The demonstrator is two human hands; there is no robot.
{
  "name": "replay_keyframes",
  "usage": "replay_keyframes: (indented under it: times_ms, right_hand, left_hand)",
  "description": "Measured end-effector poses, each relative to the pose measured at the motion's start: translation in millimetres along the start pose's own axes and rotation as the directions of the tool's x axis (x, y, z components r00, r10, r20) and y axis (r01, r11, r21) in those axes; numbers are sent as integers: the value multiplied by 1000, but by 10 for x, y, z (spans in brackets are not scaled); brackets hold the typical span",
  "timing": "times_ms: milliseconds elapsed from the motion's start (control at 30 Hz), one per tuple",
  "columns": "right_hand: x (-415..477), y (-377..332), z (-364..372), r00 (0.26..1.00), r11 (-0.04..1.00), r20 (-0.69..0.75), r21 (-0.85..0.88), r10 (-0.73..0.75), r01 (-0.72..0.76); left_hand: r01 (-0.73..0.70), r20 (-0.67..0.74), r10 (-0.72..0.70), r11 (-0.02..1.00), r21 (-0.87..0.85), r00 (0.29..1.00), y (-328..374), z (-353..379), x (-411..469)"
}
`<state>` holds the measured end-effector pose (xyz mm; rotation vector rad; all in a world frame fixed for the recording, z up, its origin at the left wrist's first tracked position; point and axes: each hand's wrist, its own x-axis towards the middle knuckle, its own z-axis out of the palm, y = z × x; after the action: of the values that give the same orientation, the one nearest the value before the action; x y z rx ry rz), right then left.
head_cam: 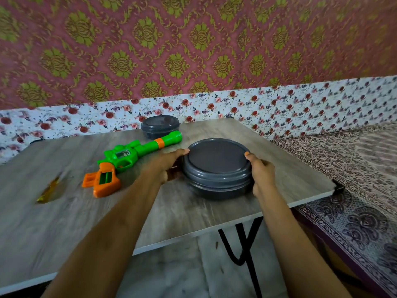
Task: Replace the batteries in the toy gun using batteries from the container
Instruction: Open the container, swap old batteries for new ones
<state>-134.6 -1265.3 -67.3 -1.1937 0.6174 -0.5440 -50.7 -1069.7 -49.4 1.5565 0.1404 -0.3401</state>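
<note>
Patterned wallpaper behind, grey wood-look table [53, 211] in front. Yellowish smear [48, 190] far left on the table. Green-and-orange toy gun [129, 157] lies flat on its side, grip toward camera, battery slot in the grip looks open. Small dark lidded tub [160, 126] sits behind the gun's muzzle. Left hand [165, 166] wraps the left side of the big grey round container [217, 168], thumb on the lid [217, 157] rim; right hand [261, 175] clamps the right side the same way. Both curled closed on it, likely bracing to pry the lid for batteries. Lid is on.
</note>
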Motion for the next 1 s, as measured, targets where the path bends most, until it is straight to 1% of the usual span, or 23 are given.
replay_keyframes:
  times_ms: [67, 267, 467, 567, 667, 733, 900, 1000]
  right_hand:
    - [9, 17, 16, 1000, 1000, -10, 10, -9, 9]
    - [-3, -21, 20, 1000, 1000, -5, 21, -10, 10]
    - [-55, -118, -13, 999, 999, -9, -10, 47, -47]
    - [-53, -143, -26, 999, 996, 9, -84, 44, -44]
    - [-25, -296, -70, 986, 971, 107, -216, 131, -105]
    - [28, -365, -79, 975, 951, 146, -287, 165, -118]
    - [11, -232, 23, 988, 950, 128, -307, 88, -45]
    - [64, -128, 47, 993, 942, 110, -335, 35, 4]
  left_hand:
    - [6, -8, -7, 999, -50, 1000, -37, 18, 16]
    - [-4, -63, -4, 993, -122, 998, -54, 101, 64]
    - [-29, -127, 17, 995, -99, 992, -28, 150, 14]
    - [5, -116, -7, 1000, -17, 993, 16, 146, -40]
    - [33, -84, -22, 991, 131, 996, 117, 122, -75]
    - [20, -66, -6, 976, 219, 998, 205, 151, -57]
    - [-1, -7, 4, 938, 347, 1000, 364, 360, 82]
    - [34, 26, -48, 921, 389, 999, 396, 383, 234]
